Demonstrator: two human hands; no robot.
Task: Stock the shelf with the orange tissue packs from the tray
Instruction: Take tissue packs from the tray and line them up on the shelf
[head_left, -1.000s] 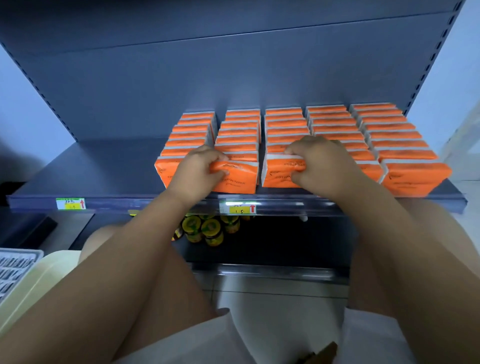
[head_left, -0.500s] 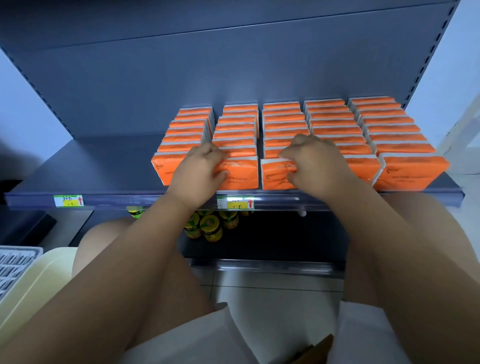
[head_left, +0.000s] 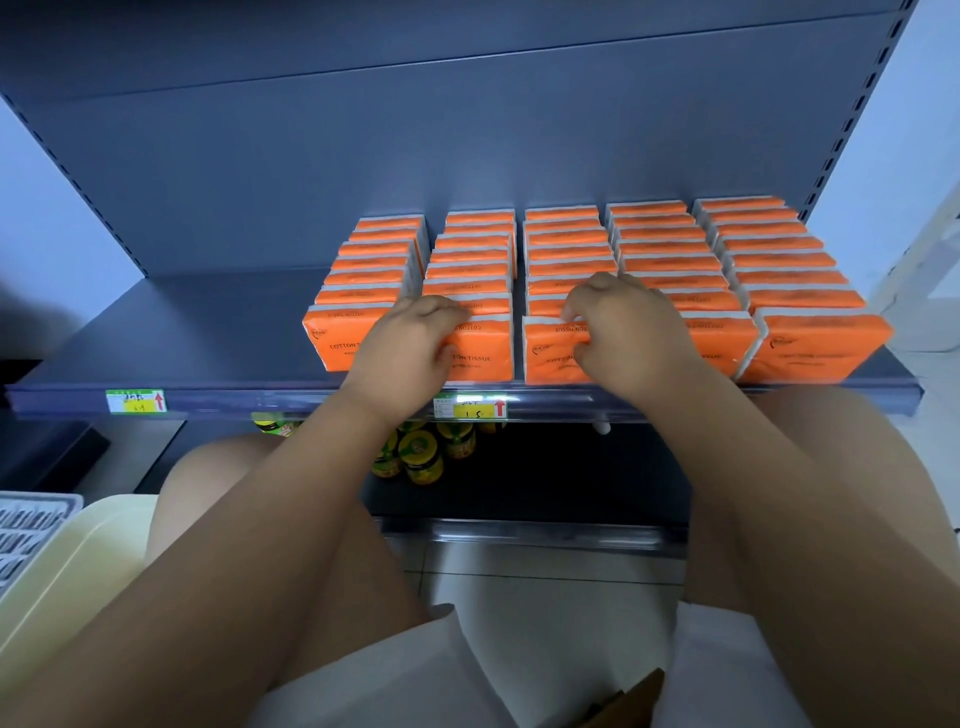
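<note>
Dark-blue shelf (head_left: 182, 338) is carrying orange tissue packs (head_left: 571, 244) toward 1 o'clock — the left hand (head_left: 410, 348) is gripping the second-row front pack (head_left: 480, 356), the right hand (head_left: 631, 332) pinching the third-row front pack (head_left: 545, 361).

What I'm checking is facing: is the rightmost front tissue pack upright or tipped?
Upright: the rightmost front tissue pack stands on edge, printed face forward.

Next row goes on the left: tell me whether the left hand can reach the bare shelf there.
Likely yes: the left hand holds the front packs, and nothing stands on the shelf space just beside it.
</note>
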